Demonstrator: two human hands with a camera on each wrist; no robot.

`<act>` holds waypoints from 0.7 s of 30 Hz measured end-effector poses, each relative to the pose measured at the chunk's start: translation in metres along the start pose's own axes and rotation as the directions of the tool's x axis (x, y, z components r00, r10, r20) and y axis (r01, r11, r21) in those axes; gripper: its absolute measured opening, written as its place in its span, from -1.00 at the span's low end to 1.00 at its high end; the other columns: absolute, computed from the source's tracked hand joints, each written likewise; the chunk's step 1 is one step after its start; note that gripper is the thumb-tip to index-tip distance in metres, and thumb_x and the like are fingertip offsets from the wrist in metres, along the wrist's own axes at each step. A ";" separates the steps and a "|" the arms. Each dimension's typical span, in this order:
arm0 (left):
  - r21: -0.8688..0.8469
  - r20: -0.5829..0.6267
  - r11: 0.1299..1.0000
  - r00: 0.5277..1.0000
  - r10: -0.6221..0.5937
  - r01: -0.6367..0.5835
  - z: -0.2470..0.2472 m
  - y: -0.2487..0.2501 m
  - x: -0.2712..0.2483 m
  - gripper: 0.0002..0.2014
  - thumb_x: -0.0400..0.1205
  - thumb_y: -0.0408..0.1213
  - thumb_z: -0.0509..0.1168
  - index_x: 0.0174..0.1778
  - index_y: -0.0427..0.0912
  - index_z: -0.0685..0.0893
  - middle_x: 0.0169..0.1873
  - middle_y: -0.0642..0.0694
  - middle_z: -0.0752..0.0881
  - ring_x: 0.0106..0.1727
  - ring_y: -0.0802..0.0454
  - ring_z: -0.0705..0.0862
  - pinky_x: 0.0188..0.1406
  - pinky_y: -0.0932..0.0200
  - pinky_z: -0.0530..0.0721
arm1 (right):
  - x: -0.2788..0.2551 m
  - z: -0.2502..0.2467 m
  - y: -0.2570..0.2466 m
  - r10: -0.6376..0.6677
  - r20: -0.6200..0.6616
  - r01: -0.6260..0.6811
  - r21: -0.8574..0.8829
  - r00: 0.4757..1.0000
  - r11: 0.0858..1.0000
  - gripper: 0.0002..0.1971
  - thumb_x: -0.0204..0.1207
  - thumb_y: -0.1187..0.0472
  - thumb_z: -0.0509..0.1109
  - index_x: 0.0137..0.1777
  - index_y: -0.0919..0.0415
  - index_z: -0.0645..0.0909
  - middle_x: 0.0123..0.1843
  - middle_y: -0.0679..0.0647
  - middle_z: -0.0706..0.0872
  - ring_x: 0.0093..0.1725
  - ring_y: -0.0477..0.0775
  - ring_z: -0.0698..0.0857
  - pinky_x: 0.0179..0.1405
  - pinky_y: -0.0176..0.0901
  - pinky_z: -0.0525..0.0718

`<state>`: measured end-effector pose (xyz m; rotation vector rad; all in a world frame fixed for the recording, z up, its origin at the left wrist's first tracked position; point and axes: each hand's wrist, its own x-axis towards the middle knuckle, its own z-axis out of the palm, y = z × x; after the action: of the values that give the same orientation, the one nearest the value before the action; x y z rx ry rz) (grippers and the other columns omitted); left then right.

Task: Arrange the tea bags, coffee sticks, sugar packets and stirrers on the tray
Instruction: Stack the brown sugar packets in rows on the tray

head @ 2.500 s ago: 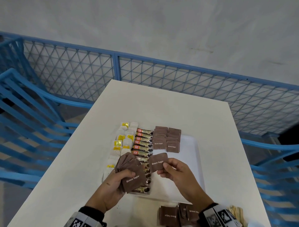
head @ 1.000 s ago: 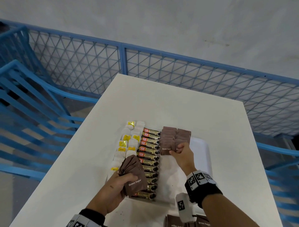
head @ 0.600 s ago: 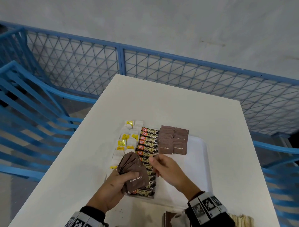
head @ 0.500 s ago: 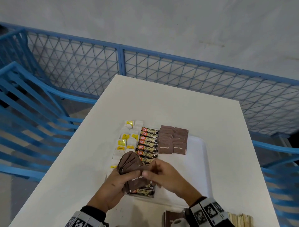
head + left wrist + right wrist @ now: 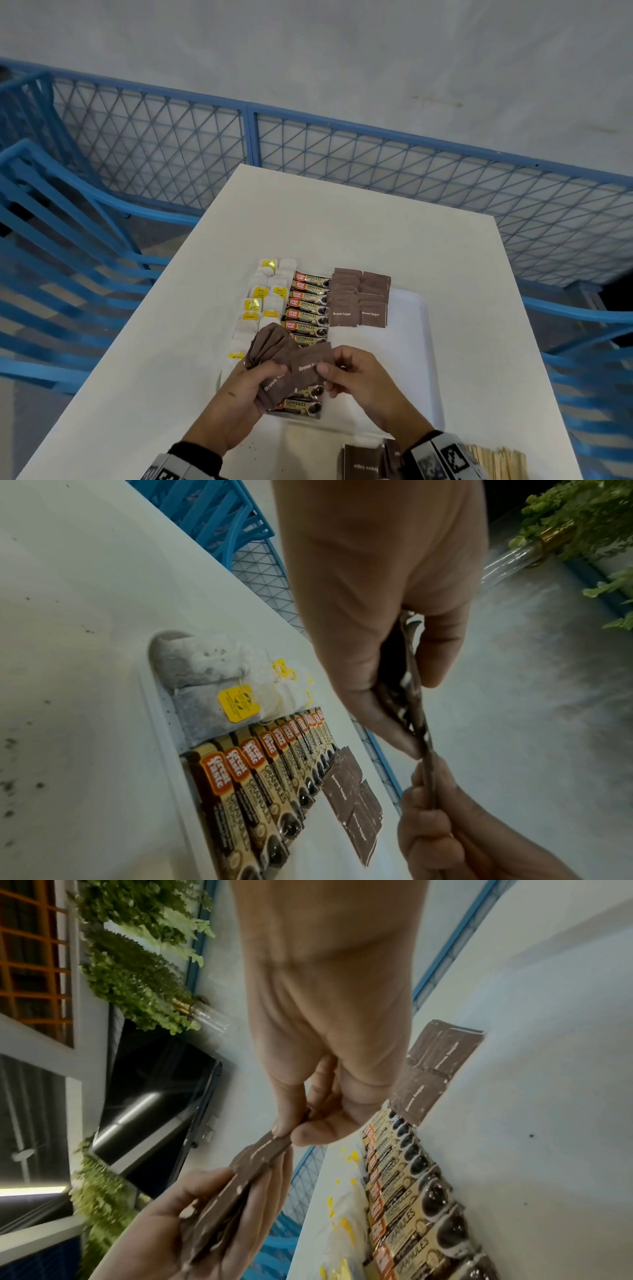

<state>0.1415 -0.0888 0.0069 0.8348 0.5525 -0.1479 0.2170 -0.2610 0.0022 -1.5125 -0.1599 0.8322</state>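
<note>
A white tray (image 5: pixel 416 346) lies on the white table (image 5: pixel 359 226). On it run a column of tea bags (image 5: pixel 260 301), a column of coffee sticks (image 5: pixel 308 305) and two rows of brown sugar packets (image 5: pixel 358 298). Above the tray's near left part, my left hand (image 5: pixel 239 394) grips a fanned stack of brown sugar packets (image 5: pixel 270 346). My right hand (image 5: pixel 356 375) pinches the top sugar packet (image 5: pixel 310 365) of that stack between thumb and fingers. The wrist views show the same pinch: sugar packet (image 5: pixel 270 1146), stack (image 5: pixel 407 696).
More loose sugar packets (image 5: pixel 363 464) and a bundle of wooden stirrers (image 5: pixel 496 462) lie on the table's near edge, behind my right wrist. Blue metal railings (image 5: pixel 246 137) surround the table. The tray's right half is bare.
My right hand laid a packet on the tray's sugar rows, came back to the stack in my left hand, and now pinches the top packet there.
</note>
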 end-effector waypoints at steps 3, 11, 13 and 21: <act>-0.055 0.003 0.998 1.000 -0.009 0.009 0.000 0.002 -0.001 -0.53 0.27 -0.54 0.32 0.15 -0.46 0.62 -0.03 -0.47 0.75 -0.13 -0.32 0.79 -0.28 -0.03 0.80 | 0.004 -0.016 0.002 -0.011 -0.123 0.020 0.073 0.992 0.997 -0.91 0.53 0.42 0.34 -0.03 0.41 0.64 -0.35 0.07 0.68 -0.38 -0.05 0.62 -0.31 -0.28 0.66; -0.099 -0.009 0.995 1.000 -0.029 0.028 0.002 0.005 0.000 -0.65 0.50 -0.64 0.25 0.22 -0.44 0.57 0.03 -0.48 0.74 -0.08 -0.39 0.78 -0.26 -0.09 0.81 | 0.034 -0.067 0.016 0.056 -0.393 0.018 0.183 0.918 0.983 -0.90 0.53 0.50 0.30 -0.11 0.36 0.63 -0.23 0.16 0.69 -0.32 0.04 0.60 -0.31 -0.32 0.70; -0.120 -0.021 0.992 0.999 -0.035 0.033 0.003 0.007 0.000 -0.73 0.57 -0.60 0.17 0.16 -0.41 0.60 -0.02 -0.46 0.75 -0.12 -0.37 0.78 -0.27 -0.10 0.81 | 0.043 -0.075 0.019 0.071 -0.466 -0.026 0.102 0.882 0.994 -0.94 0.53 0.45 0.33 -0.08 0.34 0.62 -0.24 0.15 0.69 -0.35 0.02 0.59 -0.38 -0.32 0.62; -0.107 -0.007 0.994 0.999 -0.038 0.037 0.003 0.011 0.000 -0.74 0.61 -0.58 0.10 0.07 -0.34 0.65 -0.08 -0.44 0.77 -0.11 -0.38 0.77 -0.13 -0.17 0.74 | 0.075 -0.087 0.026 0.031 -0.583 -0.111 -0.103 0.812 0.988 -0.86 0.43 0.34 0.50 -0.23 0.13 0.59 -0.27 0.05 0.65 -0.33 -0.05 0.54 -0.25 -0.29 0.51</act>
<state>0.1460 -0.0835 0.0157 0.7220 0.5800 -0.1477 0.3111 -0.2927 -0.0606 -1.8437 0.3065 0.3848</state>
